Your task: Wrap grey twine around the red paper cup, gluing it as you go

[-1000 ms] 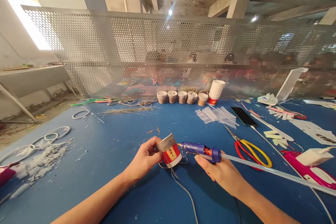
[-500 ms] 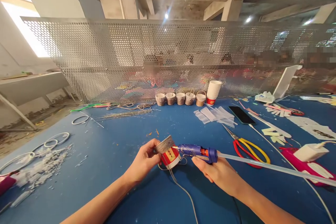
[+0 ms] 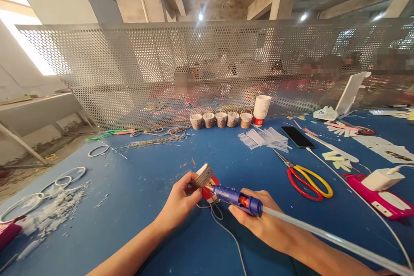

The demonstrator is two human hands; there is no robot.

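Note:
My left hand [image 3: 181, 196] is closed round a red and white paper cup [image 3: 216, 180], which is tilted. Grey-brown cord [image 3: 203, 176] is wound in rows about the cup's upper part, and its loose end [image 3: 233, 238] trails down over the table. In my right hand [image 3: 263, 220] is a blue hot glue gun [image 3: 233, 196], its nozzle at the cup beside the lowest row of cord. A long clear glue stick [image 3: 310, 226] sticks out of the gun's back end. The fingers under the gun are partly hidden.
Several small cord-wrapped cups [image 3: 221, 120] stand at the back beside a stack of paper cups [image 3: 261, 110]. Right of my hands lie scissors [image 3: 305, 181], a phone [image 3: 297, 137], white strips [image 3: 267, 140] and a pink power strip [image 3: 381, 202]. Glue scraps [image 3: 54, 207] cover the left. A perforated metal screen [image 3: 129, 73] rises behind.
The cup has turned and tipped so its white rim now shows. The glue gun has shifted slightly left and down with its back end lower, still at the cord's edge.

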